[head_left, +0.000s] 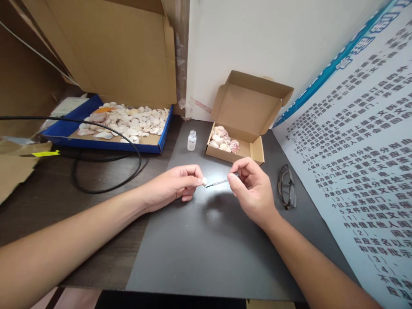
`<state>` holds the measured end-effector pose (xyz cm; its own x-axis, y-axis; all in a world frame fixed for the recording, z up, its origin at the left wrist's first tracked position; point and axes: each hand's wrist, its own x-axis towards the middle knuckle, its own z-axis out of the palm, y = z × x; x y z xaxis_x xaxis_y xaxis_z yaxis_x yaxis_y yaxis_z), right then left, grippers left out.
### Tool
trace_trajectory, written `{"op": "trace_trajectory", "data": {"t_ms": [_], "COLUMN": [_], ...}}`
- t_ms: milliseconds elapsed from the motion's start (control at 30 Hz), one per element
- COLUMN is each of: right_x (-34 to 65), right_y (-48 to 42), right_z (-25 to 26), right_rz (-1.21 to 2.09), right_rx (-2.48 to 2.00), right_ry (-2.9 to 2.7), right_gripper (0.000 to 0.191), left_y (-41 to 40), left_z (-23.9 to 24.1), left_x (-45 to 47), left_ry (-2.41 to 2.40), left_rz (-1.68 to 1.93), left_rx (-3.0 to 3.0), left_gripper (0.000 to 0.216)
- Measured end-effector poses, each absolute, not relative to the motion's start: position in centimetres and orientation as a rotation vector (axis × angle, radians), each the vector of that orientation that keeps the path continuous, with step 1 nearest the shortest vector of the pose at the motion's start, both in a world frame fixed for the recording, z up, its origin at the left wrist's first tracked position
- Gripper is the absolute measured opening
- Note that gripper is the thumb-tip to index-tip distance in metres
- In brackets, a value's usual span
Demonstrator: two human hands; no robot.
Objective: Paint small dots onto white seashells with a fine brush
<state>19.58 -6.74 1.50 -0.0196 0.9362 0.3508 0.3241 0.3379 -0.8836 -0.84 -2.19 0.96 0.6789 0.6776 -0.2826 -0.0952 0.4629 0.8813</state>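
Crossing the front of a blue-sided box full of pale shells, a black cable loops over the dark wooden desk to the left of the left hand. A yellow strip lies farther left. On the grey mat, a small bottle stands upright beyond the left hand, and a lidded cardboard box, open, sits just behind the right hand with white and pinkish shells inside. Glasses rest to the right of that hand.

Both forearms reach in from the lower corners, bringing the hands close together above the mat. The left pinches a small white shell between thumb and index fingertip, its other fingers curled. The right closes thumb and fingers around the dark handle of a thin brush, angled left, its dark tip right by the shell; whether they touch, I cannot tell.

A sheet of Chinese text slants along the right, its heading including "管理". The bottle's label is too small to read.
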Motion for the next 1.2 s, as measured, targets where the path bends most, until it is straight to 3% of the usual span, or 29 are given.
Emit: {"op": "trace_trajectory", "data": {"t_ms": [1200], "right_x": [20.08], "right_y": [-6.57], "right_z": [1.66], "right_rz": [0.735], "right_rx": [-1.136], "right_ry": [-1.543], "right_gripper": [0.009], "left_y": [-2.29], "left_z": [0.99], "left_x": [-0.96], "left_ry": [0.671], "left_rz": [0.52], "left_rx": [0.969], "left_gripper": [0.019]}}
